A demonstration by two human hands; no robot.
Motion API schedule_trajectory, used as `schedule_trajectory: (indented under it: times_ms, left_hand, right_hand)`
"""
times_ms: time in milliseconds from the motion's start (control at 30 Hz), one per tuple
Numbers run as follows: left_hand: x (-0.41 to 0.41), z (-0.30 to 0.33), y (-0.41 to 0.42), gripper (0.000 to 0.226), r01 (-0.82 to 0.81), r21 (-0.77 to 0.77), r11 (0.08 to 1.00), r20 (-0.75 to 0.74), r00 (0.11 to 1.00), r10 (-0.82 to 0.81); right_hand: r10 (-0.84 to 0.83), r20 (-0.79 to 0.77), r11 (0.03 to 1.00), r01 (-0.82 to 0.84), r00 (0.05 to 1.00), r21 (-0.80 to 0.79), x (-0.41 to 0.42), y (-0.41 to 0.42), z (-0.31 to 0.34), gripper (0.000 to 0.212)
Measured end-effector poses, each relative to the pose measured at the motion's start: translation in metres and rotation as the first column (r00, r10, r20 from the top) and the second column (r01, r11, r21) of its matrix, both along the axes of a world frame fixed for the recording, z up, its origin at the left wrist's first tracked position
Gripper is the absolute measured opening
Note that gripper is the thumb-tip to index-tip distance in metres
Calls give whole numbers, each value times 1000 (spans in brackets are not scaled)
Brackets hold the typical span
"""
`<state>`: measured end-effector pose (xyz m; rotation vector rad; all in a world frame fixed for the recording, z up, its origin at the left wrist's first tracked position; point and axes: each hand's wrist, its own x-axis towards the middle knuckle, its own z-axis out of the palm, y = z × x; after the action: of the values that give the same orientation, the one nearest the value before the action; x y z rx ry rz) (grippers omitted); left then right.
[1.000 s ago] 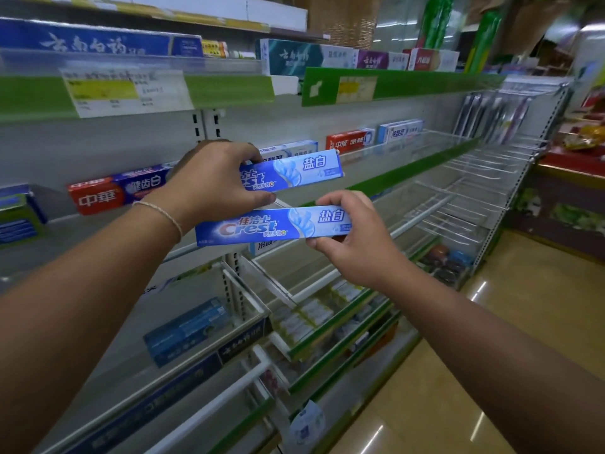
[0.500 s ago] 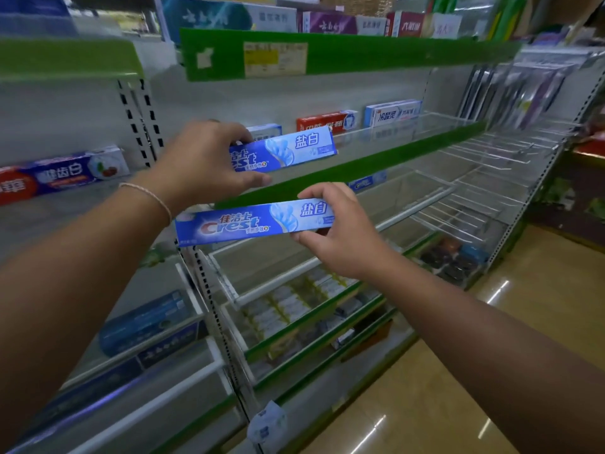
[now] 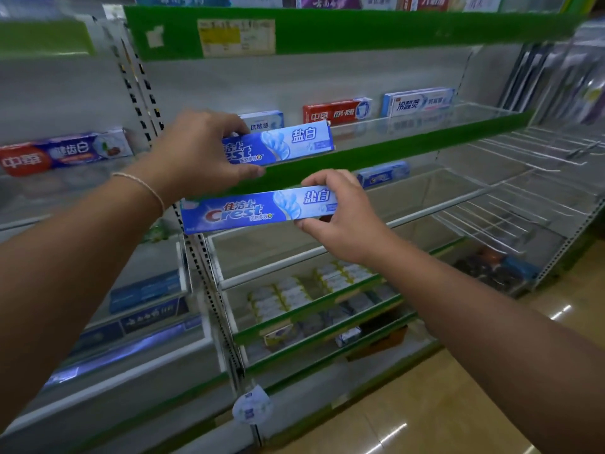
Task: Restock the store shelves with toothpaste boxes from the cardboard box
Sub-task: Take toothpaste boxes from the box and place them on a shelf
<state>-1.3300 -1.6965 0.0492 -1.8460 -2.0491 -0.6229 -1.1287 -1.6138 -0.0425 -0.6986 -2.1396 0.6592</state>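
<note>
Sparse shelves (image 3: 393,152) beyond fingertips; left hand (image 3: 199,152) clamps upper box (image 3: 294,144), right hand (image 3: 340,217) lower box (image 3: 248,211); neither shelved yet.

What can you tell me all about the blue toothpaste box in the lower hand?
The long blue cardboard Crest toothpaste box is a slim rectangular carton, dark blue at its left end and fading to pale blue at the right. It carries a red and white Crest logo, Chinese characters and a white swirl. It looks closed and undented, lies nearly level, tilted slightly, in front of the shelves. The right hand pinches its right end.
</note>
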Motion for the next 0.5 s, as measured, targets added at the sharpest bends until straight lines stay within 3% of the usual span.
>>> schedule_trajectory:
  times_ms: [500]
  left_hand:
    - [6, -2, -21, 55, -1, -18, 1000, 6, 1000, 1]
  right_hand:
    - [-81, -10, 995, 81, 997, -55, 20, -13, 3, 43]
